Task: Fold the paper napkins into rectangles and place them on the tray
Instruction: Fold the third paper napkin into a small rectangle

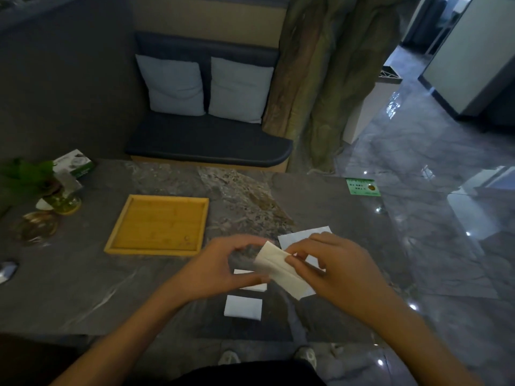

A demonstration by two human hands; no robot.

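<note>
A white paper napkin (pixel 278 270), partly folded into a long strip, is held above the table between both hands. My left hand (pixel 220 267) pinches its lower left edge. My right hand (pixel 331 267) grips its right side with thumb and fingers. Under the hands lie a small folded napkin rectangle (pixel 243 307), another folded one (pixel 252 286) mostly hidden by my left hand, and a larger flat napkin (pixel 299 236). The square bamboo tray (pixel 119 232) sits to the left of my hands with nothing on it.
At the table's left stand a green plant in a glass vase (pixel 60 201), a glass ashtray (pixel 34 227) and a tissue box (pixel 75 162). A green card (pixel 363 187) lies at the far right. A bench with two cushions (pixel 206 87) is beyond the table edge.
</note>
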